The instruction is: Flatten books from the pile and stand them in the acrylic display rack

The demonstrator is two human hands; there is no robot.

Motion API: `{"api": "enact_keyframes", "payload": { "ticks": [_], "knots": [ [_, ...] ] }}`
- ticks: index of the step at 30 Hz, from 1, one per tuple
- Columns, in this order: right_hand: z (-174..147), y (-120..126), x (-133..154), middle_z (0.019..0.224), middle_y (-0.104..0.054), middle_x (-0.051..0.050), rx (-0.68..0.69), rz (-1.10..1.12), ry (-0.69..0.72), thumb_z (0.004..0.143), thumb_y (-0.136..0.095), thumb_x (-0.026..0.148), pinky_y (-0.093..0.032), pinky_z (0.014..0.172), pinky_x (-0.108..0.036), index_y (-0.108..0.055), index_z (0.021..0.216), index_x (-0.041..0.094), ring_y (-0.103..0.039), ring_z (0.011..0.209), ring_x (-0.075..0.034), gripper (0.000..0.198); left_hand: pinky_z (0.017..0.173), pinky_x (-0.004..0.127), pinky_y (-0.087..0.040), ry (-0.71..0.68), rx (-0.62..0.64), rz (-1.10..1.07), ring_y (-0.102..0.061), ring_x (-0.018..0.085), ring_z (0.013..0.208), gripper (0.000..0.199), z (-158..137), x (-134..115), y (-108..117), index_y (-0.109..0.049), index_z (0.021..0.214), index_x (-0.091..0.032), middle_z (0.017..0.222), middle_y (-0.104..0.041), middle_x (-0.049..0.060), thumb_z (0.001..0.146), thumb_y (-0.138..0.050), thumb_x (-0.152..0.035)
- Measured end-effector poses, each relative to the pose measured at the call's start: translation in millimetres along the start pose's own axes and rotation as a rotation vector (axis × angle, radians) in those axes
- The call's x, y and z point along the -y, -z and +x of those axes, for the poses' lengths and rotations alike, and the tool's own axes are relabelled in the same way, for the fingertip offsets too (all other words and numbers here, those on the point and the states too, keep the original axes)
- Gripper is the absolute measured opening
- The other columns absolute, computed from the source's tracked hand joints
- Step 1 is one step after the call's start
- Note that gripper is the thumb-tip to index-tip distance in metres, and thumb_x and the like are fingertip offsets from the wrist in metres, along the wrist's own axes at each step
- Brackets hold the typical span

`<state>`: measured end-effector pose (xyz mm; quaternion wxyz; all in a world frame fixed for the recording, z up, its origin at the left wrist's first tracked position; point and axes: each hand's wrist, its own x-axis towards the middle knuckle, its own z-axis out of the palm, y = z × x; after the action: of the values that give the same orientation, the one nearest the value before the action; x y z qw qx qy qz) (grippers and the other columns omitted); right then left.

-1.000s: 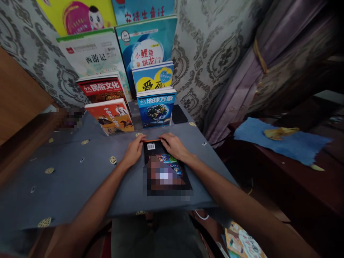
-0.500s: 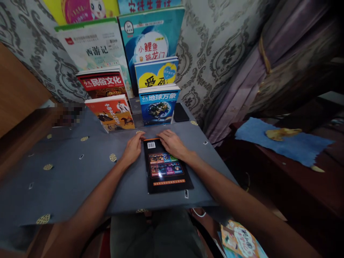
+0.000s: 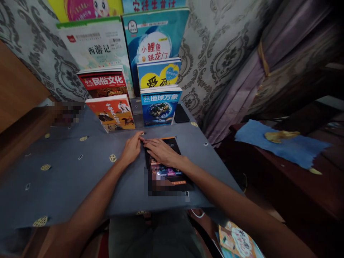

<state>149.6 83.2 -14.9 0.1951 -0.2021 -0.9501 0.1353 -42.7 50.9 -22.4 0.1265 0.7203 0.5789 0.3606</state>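
Note:
A black book point(image 3: 172, 143) lies flat on the cloth-covered table, with small coloured pictures and an orange band low on its cover. My right hand point(image 3: 158, 149) rests across its upper part, palm down and fingers stretched out to the left, hiding part of the cover. Beside the book's upper left corner, my left hand point(image 3: 132, 146) lies on the table with its fingers extended. The fingertips of both hands meet or nearly meet there. A blurred patch hides the book's lower left area.
Behind my hands stand an orange book point(image 3: 114, 114), a red book point(image 3: 103, 82), a blue earth book point(image 3: 160, 109) and several larger books. A dark phone-like slab point(image 3: 181, 114) lies right of them. Farther right, a blue cloth point(image 3: 249, 139) holds a yellowish object point(image 3: 281, 135).
My right hand has slid left from the book's upper right side across its cover, towards my left hand. My left hand and the book have hardly moved.

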Motion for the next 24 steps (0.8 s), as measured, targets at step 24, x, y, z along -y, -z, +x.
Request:
{"api": "enact_keyframes", "payload": {
  "ticks": [24],
  "knots": [
    [-71.5, 26.0, -46.6, 0.135, -0.066, -0.011, -0.175, 0.066, -0.199, 0.1, -0.043, 0.023, -0.048, 0.11, -0.051, -0.064, 0.124, 0.022, -0.059, 0.129, -0.027, 0.032, 0.091, 0.037, -0.053, -0.032, 0.009, 0.103, -0.068, 0.022, 0.096, 0.027, 0.7, -7.2, 2.0, -0.062, 0.113, -0.02, 0.097, -0.075, 0.005, 0.094, -0.044, -0.014]
  ]
}}
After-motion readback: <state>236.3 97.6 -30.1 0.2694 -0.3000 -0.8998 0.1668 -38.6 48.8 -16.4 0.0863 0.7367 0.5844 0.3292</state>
